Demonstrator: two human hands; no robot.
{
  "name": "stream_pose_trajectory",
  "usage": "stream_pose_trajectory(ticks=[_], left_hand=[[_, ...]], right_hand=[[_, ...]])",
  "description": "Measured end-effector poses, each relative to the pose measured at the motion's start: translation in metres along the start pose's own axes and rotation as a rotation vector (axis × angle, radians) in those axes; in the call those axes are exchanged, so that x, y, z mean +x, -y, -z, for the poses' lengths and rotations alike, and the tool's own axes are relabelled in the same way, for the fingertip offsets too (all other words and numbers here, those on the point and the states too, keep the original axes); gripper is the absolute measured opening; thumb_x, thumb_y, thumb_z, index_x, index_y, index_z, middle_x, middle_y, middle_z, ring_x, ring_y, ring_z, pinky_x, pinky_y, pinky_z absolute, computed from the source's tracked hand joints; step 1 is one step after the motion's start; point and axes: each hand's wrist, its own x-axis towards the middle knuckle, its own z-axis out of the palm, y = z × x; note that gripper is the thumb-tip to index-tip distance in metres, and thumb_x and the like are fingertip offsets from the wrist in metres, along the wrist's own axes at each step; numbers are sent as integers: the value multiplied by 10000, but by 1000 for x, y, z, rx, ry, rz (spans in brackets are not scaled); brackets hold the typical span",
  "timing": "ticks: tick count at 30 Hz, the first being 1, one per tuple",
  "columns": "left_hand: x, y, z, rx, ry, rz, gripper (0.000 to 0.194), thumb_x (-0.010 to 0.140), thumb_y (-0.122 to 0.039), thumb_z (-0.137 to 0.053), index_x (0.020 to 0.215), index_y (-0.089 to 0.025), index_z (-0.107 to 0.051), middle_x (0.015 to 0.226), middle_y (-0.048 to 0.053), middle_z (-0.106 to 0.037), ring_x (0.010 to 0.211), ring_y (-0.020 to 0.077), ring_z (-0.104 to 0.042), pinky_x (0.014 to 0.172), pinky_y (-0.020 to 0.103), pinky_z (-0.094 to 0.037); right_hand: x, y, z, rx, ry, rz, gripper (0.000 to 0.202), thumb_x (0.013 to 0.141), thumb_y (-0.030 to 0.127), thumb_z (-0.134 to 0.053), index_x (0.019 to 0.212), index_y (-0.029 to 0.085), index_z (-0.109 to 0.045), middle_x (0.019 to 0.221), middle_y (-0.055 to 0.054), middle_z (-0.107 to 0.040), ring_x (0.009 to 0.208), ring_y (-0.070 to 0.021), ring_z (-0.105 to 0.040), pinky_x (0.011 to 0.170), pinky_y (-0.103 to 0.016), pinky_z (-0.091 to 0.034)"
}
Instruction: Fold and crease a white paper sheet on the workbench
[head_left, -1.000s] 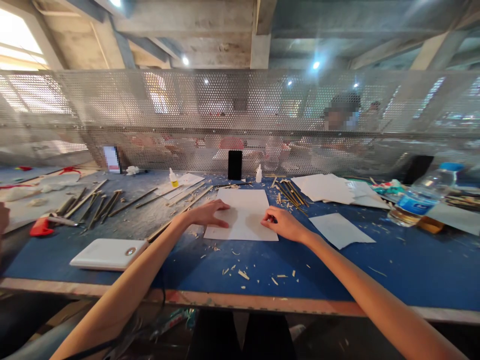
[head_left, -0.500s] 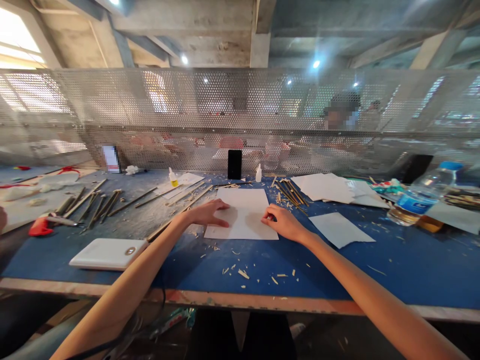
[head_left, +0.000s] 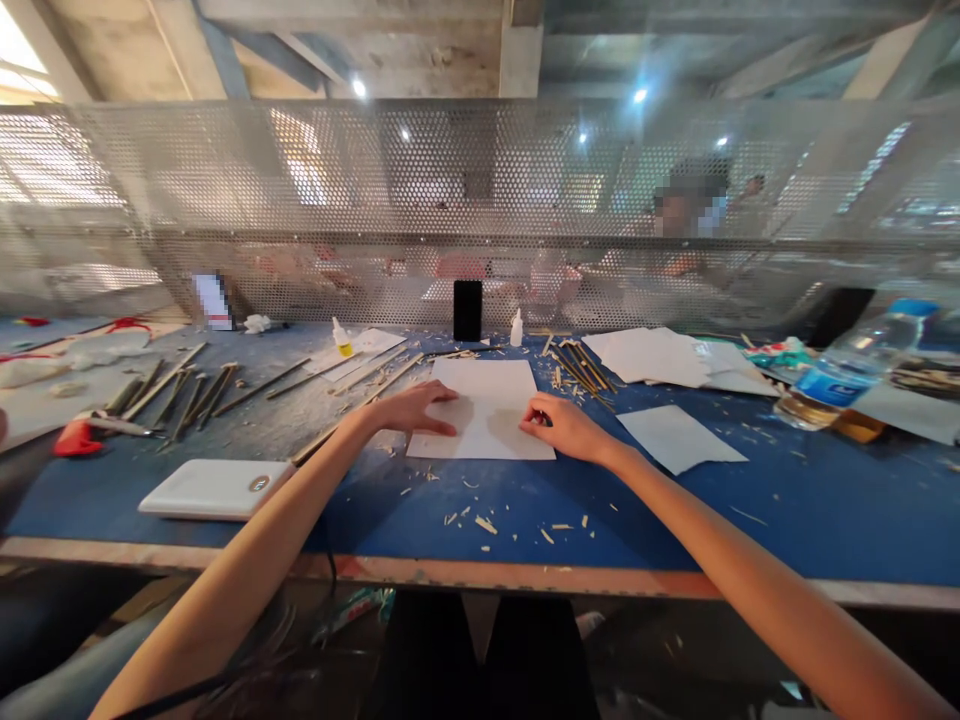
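Observation:
A white sheet [head_left: 491, 400] lies flat on the blue table in front of me. My left hand [head_left: 416, 408] is over its left edge, thumb and fingers spread apart, with nothing in its grip. At the sheet's right edge my right hand [head_left: 559, 425] has its fingers curled and thumb and fingertips together. Whether anything small is between those fingertips I cannot make out. Beyond the sheet stand a black phone [head_left: 467, 311] and a small white bottle [head_left: 517, 328].
Thin sticks [head_left: 206, 395] lie to the left, near a white power bank [head_left: 217, 489]. Another sheet [head_left: 681, 438], a stack of sheets [head_left: 649, 355] and a water bottle [head_left: 840, 380] are on the right. Wood shavings [head_left: 486, 525] litter the blue table [head_left: 622, 535]. A perforated metal screen [head_left: 360, 190] runs behind.
The whole view has tipped down slightly, so everything sits higher in the picture, except that my hands have shifted little. Both hands keep nearly the same pose at the sheet.

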Motion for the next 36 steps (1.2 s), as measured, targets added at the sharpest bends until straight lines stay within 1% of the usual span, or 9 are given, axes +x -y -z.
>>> stream_pose_trajectory(ticks=[4,8,13,17,23,27,32,36], left_hand=[[1,2,-2,0,-20,0,782,745,-687,-660,1359,-236,-484,1332,88,-528,1198,302,-488,1030,393,-353],[0,0,0,-4,-6,9,795,742,-689,-654,1358,-212,-490,1320,97,-536,1174,306,-505,1013,385,-369],[1,-2,2,23,-1,2,772,749,-683,-652,1361,-239,-493,1312,91,-547,1185,312,-501,1015,397,-361],[0,-4,3,39,4,2,770,754,-676,-649,1350,-212,-503,1318,103,-542,1200,317,-488,1020,393,-352],[0,-5,2,27,1,-4,760,763,-671,-642,1355,-217,-499,1305,99,-550,1157,303,-520,995,378,-375],[0,-4,2,29,0,-5,763,765,-681,-639,1354,-218,-497,1310,100,-546,1169,302,-513,1004,377,-368],[-1,-7,4,31,11,5,780,762,-664,-649,1354,-180,-497,1322,122,-531,1200,300,-489,1026,373,-350],[-1,-8,4,21,12,6,763,759,-665,-648,1349,-203,-502,1322,111,-534,1200,305,-491,1023,387,-353]], right_hand=[[1,-1,-1,1,2,-4,102,869,240,-615,789,177,-628,827,-17,-596,721,-135,-556,671,-242,-406],[1,-1,-1,3,3,4,113,875,245,-614,783,179,-619,822,-16,-595,728,-137,-559,680,-245,-407],[1,-1,-1,-11,-12,-8,112,875,239,-611,782,178,-623,836,-21,-602,734,-140,-563,686,-252,-408],[1,1,-1,-17,-12,-12,111,875,235,-611,779,180,-622,840,-22,-604,736,-141,-565,681,-252,-406],[-1,4,2,-40,4,-17,107,881,224,-612,785,177,-622,856,-28,-612,742,-144,-565,687,-255,-399],[0,1,0,-34,0,-2,105,880,220,-613,784,177,-617,847,-22,-608,729,-136,-562,681,-247,-400],[1,-3,-3,-35,-15,12,104,874,222,-620,781,174,-617,839,-18,-598,725,-132,-563,678,-242,-405],[1,-2,-3,-35,-15,5,99,874,223,-619,787,175,-619,841,-20,-596,723,-133,-556,675,-244,-400]])
